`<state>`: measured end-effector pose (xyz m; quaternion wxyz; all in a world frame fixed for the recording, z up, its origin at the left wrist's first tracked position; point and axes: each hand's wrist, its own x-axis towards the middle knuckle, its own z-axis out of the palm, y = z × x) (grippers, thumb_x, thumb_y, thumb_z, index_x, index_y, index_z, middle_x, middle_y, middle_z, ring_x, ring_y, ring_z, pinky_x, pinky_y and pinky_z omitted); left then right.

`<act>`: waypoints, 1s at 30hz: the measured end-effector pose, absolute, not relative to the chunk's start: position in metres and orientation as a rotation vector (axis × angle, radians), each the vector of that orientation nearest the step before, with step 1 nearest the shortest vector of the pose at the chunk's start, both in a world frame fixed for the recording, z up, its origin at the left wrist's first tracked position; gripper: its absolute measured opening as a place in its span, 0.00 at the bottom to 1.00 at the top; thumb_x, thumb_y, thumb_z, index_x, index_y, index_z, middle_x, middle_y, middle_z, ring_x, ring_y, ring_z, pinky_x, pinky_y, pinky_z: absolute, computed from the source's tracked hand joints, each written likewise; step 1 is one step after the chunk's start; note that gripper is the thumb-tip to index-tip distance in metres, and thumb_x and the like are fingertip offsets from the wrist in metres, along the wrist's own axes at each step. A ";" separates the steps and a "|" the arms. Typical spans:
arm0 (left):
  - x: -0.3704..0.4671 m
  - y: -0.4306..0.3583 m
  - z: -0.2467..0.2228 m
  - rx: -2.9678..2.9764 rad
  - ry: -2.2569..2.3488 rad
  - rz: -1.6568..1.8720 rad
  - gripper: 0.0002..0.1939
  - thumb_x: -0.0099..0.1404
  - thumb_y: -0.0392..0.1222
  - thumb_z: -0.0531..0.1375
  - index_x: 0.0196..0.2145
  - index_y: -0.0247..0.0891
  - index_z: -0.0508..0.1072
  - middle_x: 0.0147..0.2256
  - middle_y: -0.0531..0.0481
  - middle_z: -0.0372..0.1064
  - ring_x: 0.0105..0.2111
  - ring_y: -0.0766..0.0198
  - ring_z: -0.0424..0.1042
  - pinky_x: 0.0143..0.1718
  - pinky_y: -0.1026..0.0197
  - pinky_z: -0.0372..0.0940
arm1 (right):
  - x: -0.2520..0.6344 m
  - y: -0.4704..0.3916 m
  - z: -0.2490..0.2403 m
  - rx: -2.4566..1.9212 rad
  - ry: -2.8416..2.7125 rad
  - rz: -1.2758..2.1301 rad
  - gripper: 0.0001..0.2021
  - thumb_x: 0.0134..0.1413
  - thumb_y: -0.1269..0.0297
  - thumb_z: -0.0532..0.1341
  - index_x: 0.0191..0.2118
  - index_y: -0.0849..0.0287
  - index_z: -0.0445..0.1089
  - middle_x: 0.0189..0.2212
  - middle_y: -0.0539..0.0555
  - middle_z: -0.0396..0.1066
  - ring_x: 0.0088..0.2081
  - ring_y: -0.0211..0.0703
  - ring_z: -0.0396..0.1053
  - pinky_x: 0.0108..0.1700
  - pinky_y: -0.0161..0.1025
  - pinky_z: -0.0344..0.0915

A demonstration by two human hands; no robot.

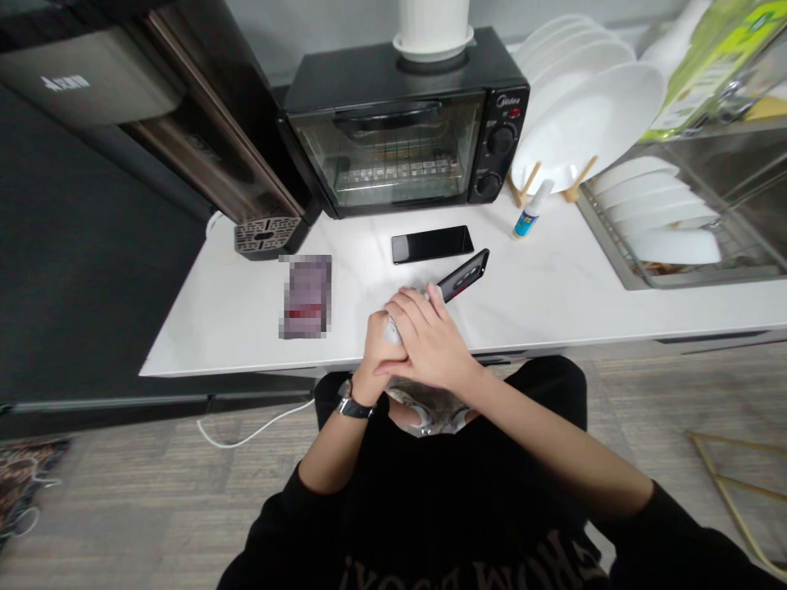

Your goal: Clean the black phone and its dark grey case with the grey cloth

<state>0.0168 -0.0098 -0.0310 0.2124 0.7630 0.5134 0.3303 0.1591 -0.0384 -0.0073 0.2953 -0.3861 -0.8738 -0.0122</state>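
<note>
Above the counter's front edge my two hands are pressed together. My left hand [379, 344], with a watch on its wrist, is closed around a white, soft-looking cloth or tissue [392, 331], mostly hidden. Over it lies my right hand [424, 336], its fingers bent across the cloth and the left hand. A black phone case [468, 274] with camera cutouts and a red accent sticks out just past my right fingertips; its near end is hidden, and I cannot tell if it is held. Behind it a black phone [433, 244] rests face up on the counter [553, 283].
A blurred purple packet [307, 297] lies at left, near a drinks dispenser [267, 233]. Behind stands a black toaster oven [399, 139] with a white pot [434, 29] on top. A small spray bottle [529, 215], white plates [590, 115] and a sink rack [664, 209] are at right.
</note>
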 end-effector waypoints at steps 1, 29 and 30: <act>0.018 -0.011 -0.029 2.127 1.415 0.916 0.13 0.69 0.40 0.64 0.26 0.35 0.74 0.21 0.51 0.70 0.22 0.65 0.67 0.28 0.62 0.65 | 0.168 -0.032 -0.007 -1.032 -2.327 -0.043 0.42 0.65 0.31 0.51 0.64 0.68 0.65 0.62 0.68 0.70 0.66 0.61 0.63 0.77 0.61 0.46; 0.023 -0.016 -0.023 2.271 1.399 0.943 0.08 0.65 0.35 0.61 0.37 0.36 0.82 0.28 0.49 0.79 0.24 0.62 0.73 0.30 0.63 0.66 | 0.191 -0.033 -0.015 -1.185 -2.194 -0.091 0.47 0.62 0.26 0.50 0.63 0.70 0.64 0.64 0.73 0.66 0.75 0.70 0.49 0.76 0.71 0.43; 0.021 -0.014 -0.025 2.276 1.402 0.935 0.06 0.62 0.34 0.61 0.32 0.36 0.80 0.25 0.49 0.77 0.23 0.62 0.71 0.28 0.63 0.65 | 0.181 -0.039 -0.014 -1.124 -2.253 -0.073 0.47 0.63 0.27 0.50 0.65 0.71 0.63 0.64 0.73 0.66 0.74 0.69 0.52 0.76 0.69 0.43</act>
